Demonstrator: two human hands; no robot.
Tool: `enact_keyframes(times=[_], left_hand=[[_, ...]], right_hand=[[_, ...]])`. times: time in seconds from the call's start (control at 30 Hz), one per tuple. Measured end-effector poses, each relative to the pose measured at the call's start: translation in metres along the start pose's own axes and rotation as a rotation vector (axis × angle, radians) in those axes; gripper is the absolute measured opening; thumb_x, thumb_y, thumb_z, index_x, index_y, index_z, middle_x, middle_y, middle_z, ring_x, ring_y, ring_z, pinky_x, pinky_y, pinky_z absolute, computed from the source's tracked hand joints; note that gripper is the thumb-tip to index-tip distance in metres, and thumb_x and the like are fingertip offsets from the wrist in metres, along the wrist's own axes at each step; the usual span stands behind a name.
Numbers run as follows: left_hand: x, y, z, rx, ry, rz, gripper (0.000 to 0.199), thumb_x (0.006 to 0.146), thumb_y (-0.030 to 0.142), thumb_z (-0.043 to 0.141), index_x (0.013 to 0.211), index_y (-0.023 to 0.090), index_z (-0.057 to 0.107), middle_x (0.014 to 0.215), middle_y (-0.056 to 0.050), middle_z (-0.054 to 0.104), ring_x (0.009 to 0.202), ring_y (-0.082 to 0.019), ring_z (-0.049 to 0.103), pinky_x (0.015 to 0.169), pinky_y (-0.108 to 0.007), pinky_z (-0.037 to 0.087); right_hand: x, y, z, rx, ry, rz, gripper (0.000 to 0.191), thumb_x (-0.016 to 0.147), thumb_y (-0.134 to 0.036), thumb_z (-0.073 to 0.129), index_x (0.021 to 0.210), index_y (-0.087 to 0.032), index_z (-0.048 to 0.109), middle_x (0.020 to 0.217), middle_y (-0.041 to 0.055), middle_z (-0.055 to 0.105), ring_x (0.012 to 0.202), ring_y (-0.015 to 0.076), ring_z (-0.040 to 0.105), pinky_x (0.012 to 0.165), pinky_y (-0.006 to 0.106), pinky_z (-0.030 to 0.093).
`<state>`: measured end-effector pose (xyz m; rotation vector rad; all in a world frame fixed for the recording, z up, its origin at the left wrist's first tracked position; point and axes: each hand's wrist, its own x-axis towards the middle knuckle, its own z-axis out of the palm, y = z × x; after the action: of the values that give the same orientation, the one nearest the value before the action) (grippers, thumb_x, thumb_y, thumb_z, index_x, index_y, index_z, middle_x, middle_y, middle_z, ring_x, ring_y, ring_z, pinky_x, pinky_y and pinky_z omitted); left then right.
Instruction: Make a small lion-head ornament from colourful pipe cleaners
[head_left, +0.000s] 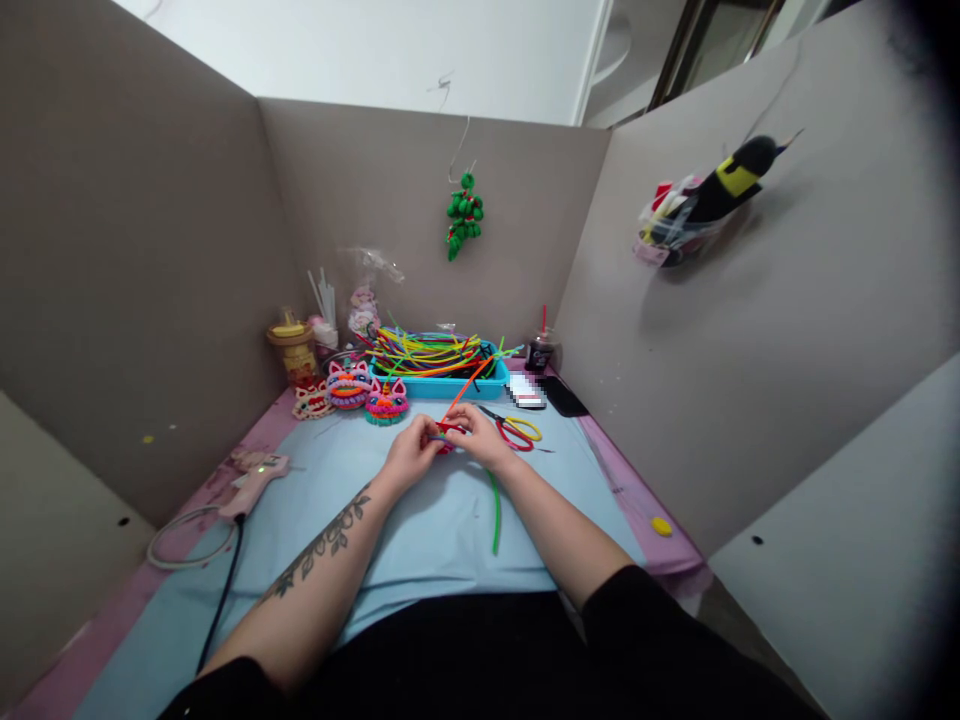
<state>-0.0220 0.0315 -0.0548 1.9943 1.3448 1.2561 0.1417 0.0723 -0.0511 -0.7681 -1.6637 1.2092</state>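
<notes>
Over the middle of the blue cloth, my left hand [412, 449] and my right hand [478, 437] meet with bent fingers around a small pipe-cleaner craft piece [445, 446]. Red and pink show on it; the fingers cover much of the rest. From the right fingers an orange pipe cleaner [469, 385] rises up and to the right. A green pipe cleaner [496, 515] lies on the cloth by my right forearm. Just beyond my right hand rest scissors [516, 432] with red and yellow handles.
Behind the hands stands a blue tray [442, 388] full of coloured pipe cleaners. Finished animal-face pieces [386, 402] sit left of it. A pink glue gun [255, 487] with a cord lies at left. Phones [564, 396] and a drink cup [540, 350] stand back right. Grey partitions [360, 190] enclose the table.
</notes>
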Motion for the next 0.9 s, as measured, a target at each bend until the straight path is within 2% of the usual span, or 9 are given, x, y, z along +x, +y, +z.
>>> enact_keyframes(times=[0.1,0.3,0.6,0.73,0.9], left_hand=[[0.000,-0.001,0.000,0.005,0.003,0.000,0.012,0.075,0.023,0.054,0.082,0.020,0.045,0.067,0.004,0.050,0.057,-0.011,0.045,0.057,-0.024,0.035],[0.000,0.000,0.001,0.038,0.025,-0.024,0.012,0.075,0.022,0.055,0.081,0.021,0.045,0.061,0.005,0.047,0.054,-0.012,0.044,0.054,-0.024,0.033],[-0.001,-0.003,0.000,0.173,0.002,0.052,0.005,0.077,0.020,0.051,0.080,0.021,0.047,0.072,0.000,0.055,0.063,-0.014,0.050,0.062,-0.026,0.039],[-0.001,-0.005,0.001,0.180,0.020,0.065,0.004,0.078,0.020,0.050,0.079,0.022,0.047,0.074,0.000,0.056,0.064,-0.014,0.051,0.062,-0.026,0.038],[0.000,-0.002,0.001,0.140,0.037,0.032,0.007,0.076,0.020,0.054,0.079,0.022,0.047,0.068,0.002,0.053,0.059,-0.013,0.048,0.057,-0.025,0.036]], right_hand=[[0.000,0.002,-0.001,0.043,-0.012,0.028,0.034,0.064,-0.027,0.067,0.093,-0.022,0.050,0.088,0.0001,0.062,0.083,0.0144,0.061,0.073,0.028,0.048],[-0.001,-0.001,0.001,-0.007,-0.020,-0.001,0.029,0.068,-0.025,0.063,0.092,-0.021,0.049,0.086,-0.0005,0.061,0.081,0.0135,0.059,0.074,0.027,0.047],[0.000,-0.009,0.003,0.005,-0.065,0.053,0.027,0.067,-0.027,0.063,0.088,-0.021,0.047,0.070,-0.0057,0.056,0.066,0.0116,0.056,0.067,0.025,0.045],[0.003,-0.004,0.003,-0.008,-0.077,0.046,0.021,0.067,-0.026,0.064,0.084,-0.019,0.053,0.071,-0.0040,0.058,0.068,0.0119,0.057,0.068,0.025,0.045],[0.004,-0.003,-0.003,-0.151,-0.133,0.044,0.013,0.071,-0.028,0.061,0.075,-0.015,0.062,0.068,-0.0013,0.061,0.066,0.0121,0.056,0.066,0.024,0.043]])
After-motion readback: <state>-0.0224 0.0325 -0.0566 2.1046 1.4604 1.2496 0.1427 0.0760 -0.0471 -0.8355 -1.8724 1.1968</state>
